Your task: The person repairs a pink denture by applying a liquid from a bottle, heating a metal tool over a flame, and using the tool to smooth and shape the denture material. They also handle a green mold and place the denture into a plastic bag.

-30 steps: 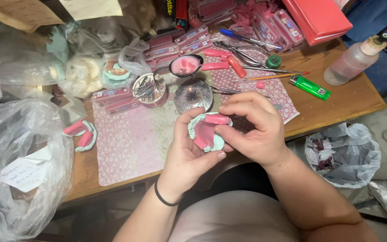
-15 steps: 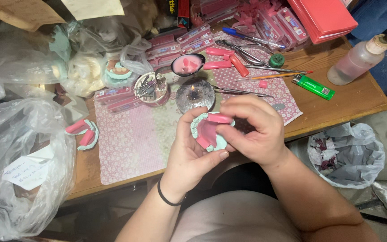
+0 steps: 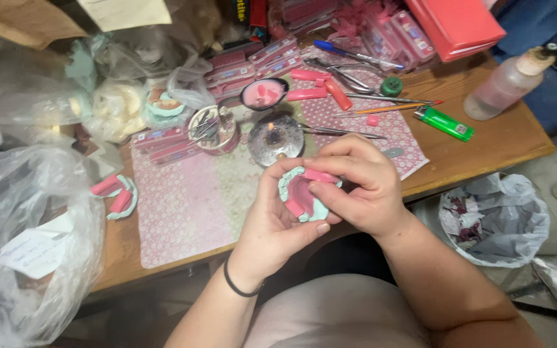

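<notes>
At far left a clear plastic bag slumps over the wooden desk. Just above the desk's near edge, the left hand cups a pale green dental mould from below, fingers curled around it. The right hand closes in from the right, fingertips pinching a pink wax strip along the mould's upper rim, lying left to right.

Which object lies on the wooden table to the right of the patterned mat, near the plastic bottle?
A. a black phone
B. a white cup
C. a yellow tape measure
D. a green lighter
D: the green lighter lies on the bare wood of the table, just right of the patterned mat and left of the plastic bottle; no tape measure, phone or cup shows there.
</notes>
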